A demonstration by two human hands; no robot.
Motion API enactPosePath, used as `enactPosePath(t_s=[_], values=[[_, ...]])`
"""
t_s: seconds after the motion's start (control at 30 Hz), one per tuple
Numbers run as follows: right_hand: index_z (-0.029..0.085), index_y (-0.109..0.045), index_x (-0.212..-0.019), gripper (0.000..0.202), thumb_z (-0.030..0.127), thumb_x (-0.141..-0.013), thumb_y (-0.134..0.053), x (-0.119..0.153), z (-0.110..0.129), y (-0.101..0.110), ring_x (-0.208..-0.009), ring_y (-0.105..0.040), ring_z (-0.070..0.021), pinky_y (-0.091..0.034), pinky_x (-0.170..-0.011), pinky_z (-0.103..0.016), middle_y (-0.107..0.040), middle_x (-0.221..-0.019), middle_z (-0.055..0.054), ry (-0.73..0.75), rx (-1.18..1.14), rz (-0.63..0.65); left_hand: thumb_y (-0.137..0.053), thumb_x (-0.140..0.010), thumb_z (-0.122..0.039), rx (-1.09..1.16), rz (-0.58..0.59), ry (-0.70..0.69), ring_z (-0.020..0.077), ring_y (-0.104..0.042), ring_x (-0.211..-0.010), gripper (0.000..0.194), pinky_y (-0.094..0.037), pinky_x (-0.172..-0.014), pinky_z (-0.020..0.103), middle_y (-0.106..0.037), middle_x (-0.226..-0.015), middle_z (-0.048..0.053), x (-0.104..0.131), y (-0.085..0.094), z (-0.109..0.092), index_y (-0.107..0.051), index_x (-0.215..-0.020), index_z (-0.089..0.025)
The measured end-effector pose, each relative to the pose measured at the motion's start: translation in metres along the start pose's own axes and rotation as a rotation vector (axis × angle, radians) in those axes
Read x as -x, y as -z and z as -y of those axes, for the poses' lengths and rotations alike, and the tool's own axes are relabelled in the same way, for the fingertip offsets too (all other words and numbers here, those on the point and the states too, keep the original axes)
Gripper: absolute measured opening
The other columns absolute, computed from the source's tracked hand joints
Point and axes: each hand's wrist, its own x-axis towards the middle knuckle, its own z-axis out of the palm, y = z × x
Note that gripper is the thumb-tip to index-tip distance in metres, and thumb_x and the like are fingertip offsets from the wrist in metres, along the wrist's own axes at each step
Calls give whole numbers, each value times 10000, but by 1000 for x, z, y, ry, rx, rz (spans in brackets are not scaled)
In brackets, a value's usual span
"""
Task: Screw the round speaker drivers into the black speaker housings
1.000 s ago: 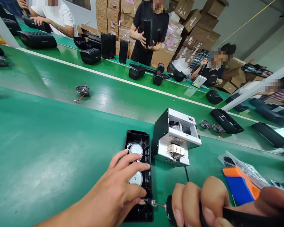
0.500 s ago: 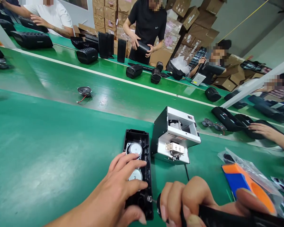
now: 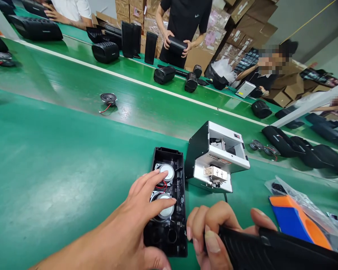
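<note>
A long black speaker housing [image 3: 178, 247] lies open side up on the green table, just left of a small machine. Two round speaker drivers [image 3: 166, 214] with pale backs sit inside it, a red wire between them. Over its left side spreads my left hand [image 3: 132, 213], fingers apart, fingertips resting on the drivers and the thumb low near the housing's lower left edge. My right hand [image 3: 214, 228] is wrapped round a black electric screwdriver [image 3: 259, 243], beside the housing's lower right edge. The screwdriver's bit is hidden behind my fingers.
A white-and-black screw feeder [image 3: 227, 161] stands right of the housing. An orange-and-blue object [image 3: 293, 219] and a clear plastic bag [image 3: 307, 198] lie to the right. A loose driver [image 3: 108, 99] sits beyond. Several co-workers and black speakers [image 3: 105, 52] line the far side.
My left fingers have drawn back leftward, uncovering more of the drivers and the red wire. The screwdriver's bit, earlier seen at the housing's lower right, is now hidden. The whole view has shifted slightly.
</note>
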Motion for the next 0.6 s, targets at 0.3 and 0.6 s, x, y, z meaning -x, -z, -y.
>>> enactPosePath(t_s=[0.3,0.6], values=[[406,-450,-1615,631,95,-1092,-616,-2,-8,-6,-508,-530,-141,-464,-452,-291,-550,-810,80,81,110,77,-1041,-729,-695,21,-12,-3,519,-225,-1767,1028,-488,-1302,744,-276,-1906,200,-2,-3,-1,-615,-1603,-360],[358,-643,-1321,271,188,-1113,-676,-7,-11,0,-386,-488,-135,-466,-378,-268,-575,-708,84,113,54,111,-998,-893,-399,7,-19,21,432,-332,-1738,728,-497,-1324,674,-408,-1858,119,-3,10,-8,-659,-1536,-376]])
